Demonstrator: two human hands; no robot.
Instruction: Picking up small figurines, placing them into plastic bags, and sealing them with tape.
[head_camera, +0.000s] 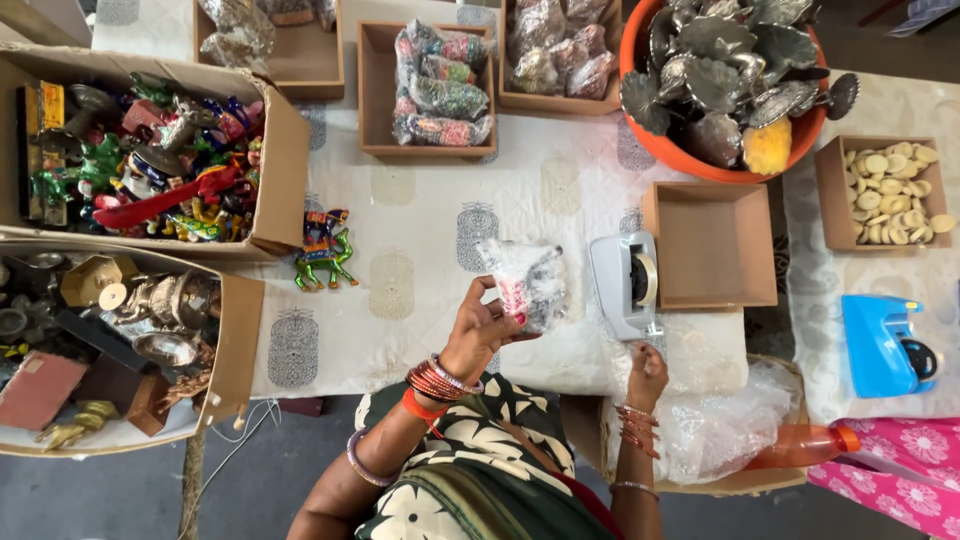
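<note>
My left hand is raised over the table and grips a small item wrapped in clear bubble wrap, with red and dark colours showing through. My right hand sits lower, just below a grey tape dispenser, its fingers drawn together at the table's near edge. I cannot see whether anything is pinched in them. Both wrists wear bangles.
An empty cardboard box stands right of the dispenser. Around it are a painted toy animal, cartons of colourful figurines and metal items, boxes of wrapped packets, an orange tub, a box of pale discs, a blue dispenser and bubble wrap.
</note>
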